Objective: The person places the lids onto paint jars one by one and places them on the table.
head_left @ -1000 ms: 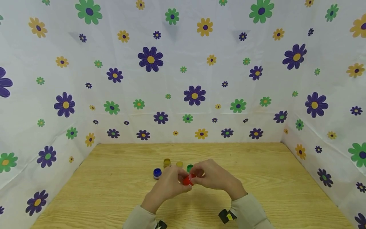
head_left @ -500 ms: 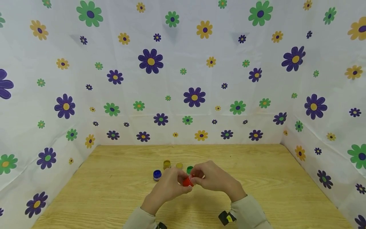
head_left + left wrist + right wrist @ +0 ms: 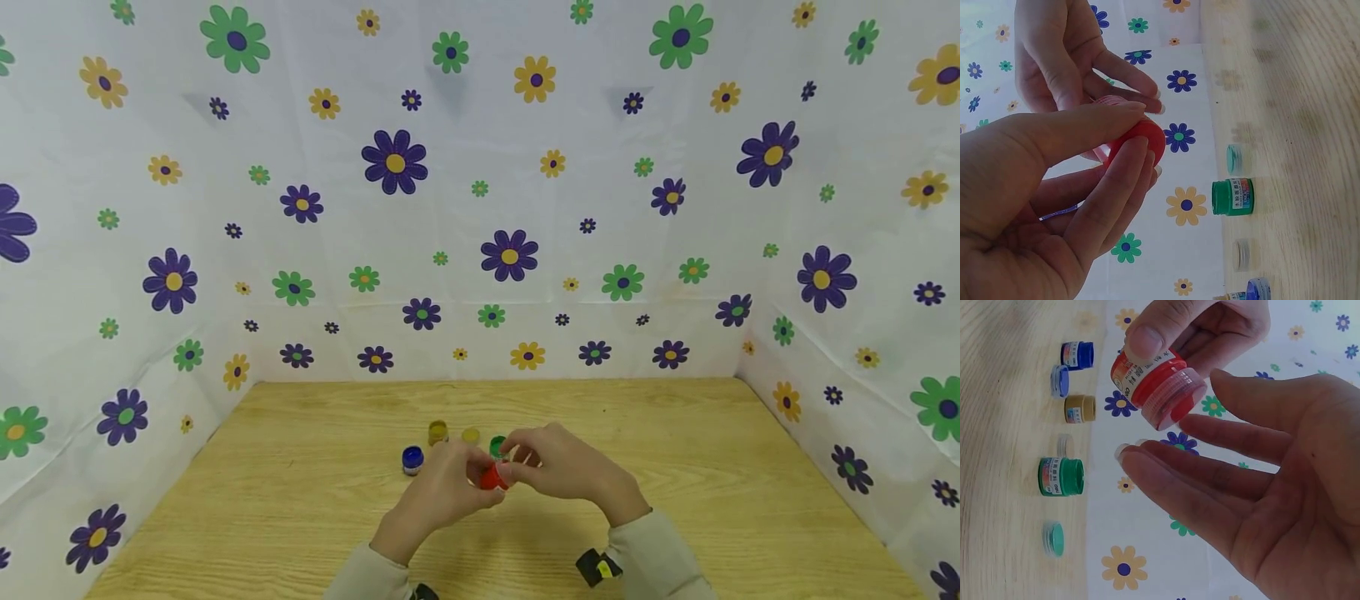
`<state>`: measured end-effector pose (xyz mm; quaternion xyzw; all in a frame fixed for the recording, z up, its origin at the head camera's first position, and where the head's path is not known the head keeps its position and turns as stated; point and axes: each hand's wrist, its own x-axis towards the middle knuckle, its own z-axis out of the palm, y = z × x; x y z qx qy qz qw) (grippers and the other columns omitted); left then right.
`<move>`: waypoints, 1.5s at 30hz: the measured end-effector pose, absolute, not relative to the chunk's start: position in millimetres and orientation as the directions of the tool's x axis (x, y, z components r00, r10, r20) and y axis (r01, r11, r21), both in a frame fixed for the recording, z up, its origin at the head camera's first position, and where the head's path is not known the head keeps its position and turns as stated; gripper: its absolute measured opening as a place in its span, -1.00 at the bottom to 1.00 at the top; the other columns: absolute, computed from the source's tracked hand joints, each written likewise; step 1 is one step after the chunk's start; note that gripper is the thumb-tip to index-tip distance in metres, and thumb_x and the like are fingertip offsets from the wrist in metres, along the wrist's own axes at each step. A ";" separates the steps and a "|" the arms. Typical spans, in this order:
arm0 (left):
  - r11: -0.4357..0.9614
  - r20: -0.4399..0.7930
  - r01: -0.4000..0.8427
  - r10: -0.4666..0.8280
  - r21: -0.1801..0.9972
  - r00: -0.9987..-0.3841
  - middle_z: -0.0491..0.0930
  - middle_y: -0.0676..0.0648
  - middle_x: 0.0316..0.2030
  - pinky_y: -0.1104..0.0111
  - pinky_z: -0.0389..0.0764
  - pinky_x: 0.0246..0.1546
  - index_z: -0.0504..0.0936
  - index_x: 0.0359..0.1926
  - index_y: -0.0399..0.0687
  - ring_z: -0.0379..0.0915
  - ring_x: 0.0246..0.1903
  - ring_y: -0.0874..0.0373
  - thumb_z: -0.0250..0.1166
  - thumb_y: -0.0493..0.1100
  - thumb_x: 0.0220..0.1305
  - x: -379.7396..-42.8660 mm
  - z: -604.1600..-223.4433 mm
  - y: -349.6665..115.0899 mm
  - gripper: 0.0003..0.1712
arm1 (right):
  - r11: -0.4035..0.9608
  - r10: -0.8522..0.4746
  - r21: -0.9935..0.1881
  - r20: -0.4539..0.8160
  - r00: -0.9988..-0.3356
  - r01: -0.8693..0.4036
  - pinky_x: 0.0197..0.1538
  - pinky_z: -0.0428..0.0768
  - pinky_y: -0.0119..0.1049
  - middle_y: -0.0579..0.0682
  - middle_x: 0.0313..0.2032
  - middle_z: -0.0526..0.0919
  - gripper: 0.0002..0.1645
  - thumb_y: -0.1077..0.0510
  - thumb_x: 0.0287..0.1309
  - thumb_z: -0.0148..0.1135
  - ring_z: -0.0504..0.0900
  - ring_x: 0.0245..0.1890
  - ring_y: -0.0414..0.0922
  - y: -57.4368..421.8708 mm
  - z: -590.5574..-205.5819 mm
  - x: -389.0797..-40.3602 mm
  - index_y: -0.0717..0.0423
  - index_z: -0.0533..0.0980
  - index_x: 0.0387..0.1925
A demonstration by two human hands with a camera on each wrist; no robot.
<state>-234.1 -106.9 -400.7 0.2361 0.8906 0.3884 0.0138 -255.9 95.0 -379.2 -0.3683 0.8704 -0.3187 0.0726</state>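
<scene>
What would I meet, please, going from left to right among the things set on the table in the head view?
Blue jar, ochre jar, yellow lid, green jar.

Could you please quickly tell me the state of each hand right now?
Left hand: closed, holding the red jar.
Right hand: open, beside the jar's translucent lid; whether it touches the lid cannot be told.
</scene>
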 end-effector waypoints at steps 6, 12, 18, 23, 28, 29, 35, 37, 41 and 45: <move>0.586 0.161 0.409 0.429 0.699 -0.889 0.68 0.10 -0.47 0.54 0.56 -0.46 0.73 -0.32 -0.03 0.56 -0.49 0.34 0.48 -0.17 -0.02 -235.0 -401.0 -107.3 -0.82 | 0.467 -0.714 -0.663 0.107 -0.691 -0.585 -0.17 0.63 -0.49 -0.07 -0.14 0.67 -0.75 0.23 0.14 0.29 0.69 -0.17 -0.16 95.0 -378.7 -257.0 0.04 0.57 -0.10; 0.589 0.159 0.409 0.429 0.697 -0.889 0.69 0.09 -0.46 0.55 0.56 -0.46 0.73 -0.30 -0.04 0.57 -0.48 0.34 0.48 -0.17 -0.02 -234.5 -400.2 -107.1 -0.81 | 0.461 -0.729 -0.630 0.132 -0.671 -0.625 -0.21 0.59 -0.56 -0.12 -0.19 0.69 -0.76 0.24 0.13 0.29 0.67 -0.24 -0.28 93.3 -380.3 -258.6 0.03 0.60 -0.12; 0.594 0.156 0.404 0.425 0.695 -0.892 0.67 0.11 -0.47 0.54 0.55 -0.46 0.72 -0.30 -0.03 0.56 -0.48 0.33 0.47 -0.18 -0.02 -234.3 -401.0 -107.2 -0.81 | 0.491 -0.726 -0.609 0.109 -0.679 -0.623 -0.21 0.57 -0.57 -0.13 -0.25 0.71 -0.77 0.16 0.18 0.26 0.64 -0.33 -0.35 93.8 -380.8 -258.7 0.04 0.61 -0.11; 0.593 0.162 0.413 0.430 0.692 -0.888 0.68 0.11 -0.48 0.54 0.55 -0.46 0.72 -0.30 -0.04 0.57 -0.49 0.31 0.47 -0.19 -0.02 -233.3 -401.5 -106.9 -0.81 | 0.506 -0.720 -0.607 0.092 -0.687 -0.612 -0.18 0.57 -0.56 -0.14 -0.26 0.71 -0.77 0.14 0.20 0.25 0.63 -0.33 -0.36 94.1 -381.7 -258.6 0.06 0.61 -0.10; 0.593 0.165 0.413 0.427 0.692 -0.889 0.69 0.09 -0.46 0.54 0.55 -0.47 0.73 -0.28 -0.06 0.57 -0.49 0.33 0.47 -0.19 -0.02 -233.0 -401.1 -106.5 -0.79 | 0.499 -0.724 -0.616 0.090 -0.684 -0.610 -0.17 0.59 -0.54 -0.11 -0.23 0.71 -0.75 0.13 0.21 0.24 0.66 -0.28 -0.30 94.7 -381.4 -258.4 0.06 0.59 -0.08; 0.593 0.165 0.413 0.427 0.691 -0.889 0.69 0.09 -0.46 0.54 0.55 -0.47 0.73 -0.27 -0.06 0.57 -0.49 0.34 0.46 -0.19 -0.01 -233.0 -401.0 -106.5 -0.79 | 0.498 -0.725 -0.619 0.089 -0.683 -0.608 -0.17 0.59 -0.53 -0.10 -0.21 0.71 -0.74 0.12 0.21 0.23 0.66 -0.27 -0.28 94.9 -381.3 -258.5 0.06 0.59 -0.06; 0.595 0.169 0.415 0.425 0.688 -0.889 0.69 0.09 -0.46 0.54 0.55 -0.47 0.73 -0.30 -0.05 0.58 -0.49 0.33 0.46 -0.19 -0.02 -232.7 -400.5 -106.5 -0.81 | 0.475 -0.717 -0.657 0.098 -0.691 -0.586 -0.18 0.62 -0.50 -0.02 -0.11 0.68 -0.68 0.16 0.18 0.26 0.68 -0.15 -0.15 95.6 -379.7 -257.1 0.08 0.54 -0.01; 0.594 0.168 0.413 0.424 0.690 -0.890 0.69 0.08 -0.46 0.54 0.55 -0.47 0.72 -0.31 -0.06 0.58 -0.49 0.32 0.47 -0.19 -0.02 -232.6 -400.3 -106.6 -0.81 | 0.463 -0.714 -0.671 0.104 -0.692 -0.579 -0.17 0.63 -0.48 -0.01 -0.11 0.68 -0.68 0.20 0.16 0.28 0.68 -0.13 -0.13 95.7 -378.8 -256.5 0.07 0.55 -0.02; 0.591 0.168 0.413 0.424 0.694 -0.890 0.69 0.08 -0.46 0.54 0.55 -0.46 0.72 -0.31 -0.06 0.58 -0.48 0.31 0.47 -0.19 -0.02 -232.8 -400.2 -106.9 -0.81 | 0.447 -0.717 -0.682 0.114 -0.688 -0.579 -0.15 0.64 -0.44 -0.03 -0.13 0.68 -0.71 0.26 0.13 0.29 0.68 -0.13 -0.12 95.5 -378.1 -255.8 0.07 0.57 -0.07; 0.588 0.168 0.414 0.427 0.694 -0.888 0.69 0.09 -0.47 0.54 0.55 -0.47 0.72 -0.32 -0.05 0.58 -0.49 0.32 0.47 -0.19 -0.02 -233.4 -400.5 -106.8 -0.82 | 0.443 -0.720 -0.677 0.123 -0.683 -0.588 -0.15 0.64 -0.46 -0.05 -0.16 0.68 -0.73 0.28 0.12 0.30 0.68 -0.15 -0.16 94.6 -378.3 -256.0 0.06 0.59 -0.11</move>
